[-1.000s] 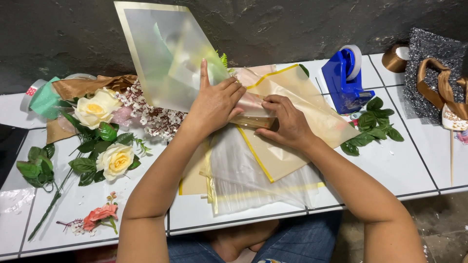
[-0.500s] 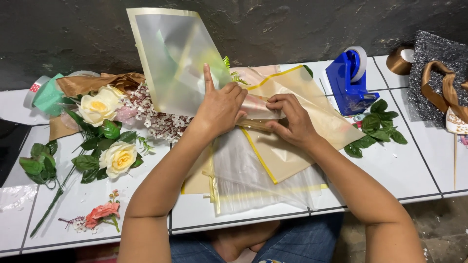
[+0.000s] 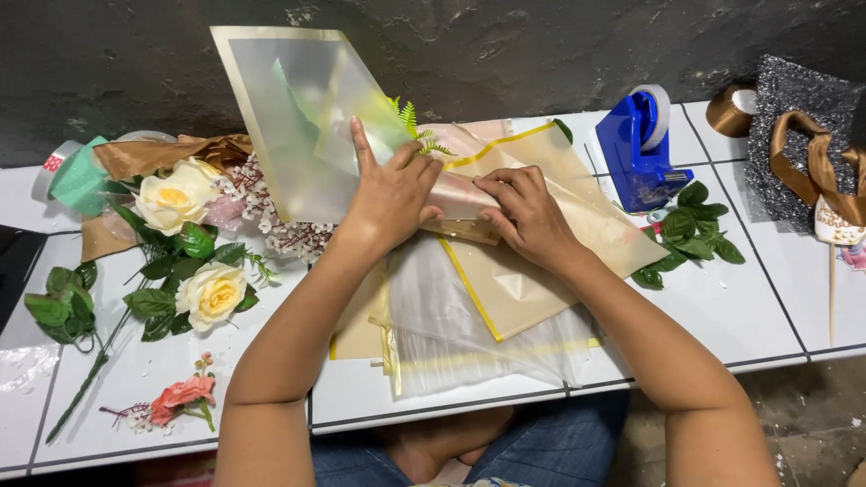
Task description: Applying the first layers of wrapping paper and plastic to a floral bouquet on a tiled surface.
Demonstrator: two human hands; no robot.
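I am pressing my left hand (image 3: 392, 194) flat, fingers spread, on a frosted translucent wrapping sheet with a cream border (image 3: 298, 117), so that grip is pinning it rather than closing round it. My right hand (image 3: 523, 212) is pinching the gathered fold of a beige translucent sheet with a yellow edge (image 3: 541, 271) just to the right of the left hand. The wrap bundle is lying at the middle of the white tiled surface (image 3: 776, 316), its frosted corner standing up toward the far wall, with a green fern sprig (image 3: 417, 131) poking out beyond my fingers.

As I see it, the slick sheets are the risk: if the left palm is lifting at all, the upright frosted sheet could spring back and undo the fold. The clear layers (image 3: 469, 347) are overhanging the near edge, so a tug could drag the stack off. The pinch could also crease the beige sheet or crush the sprig.

The cream artificial roses with green leaves (image 3: 194, 243) are lying near on the left, and a sliding sheet could snag them. The blue tape dispenser (image 3: 642, 149) is sitting far right, well apart from both hands.
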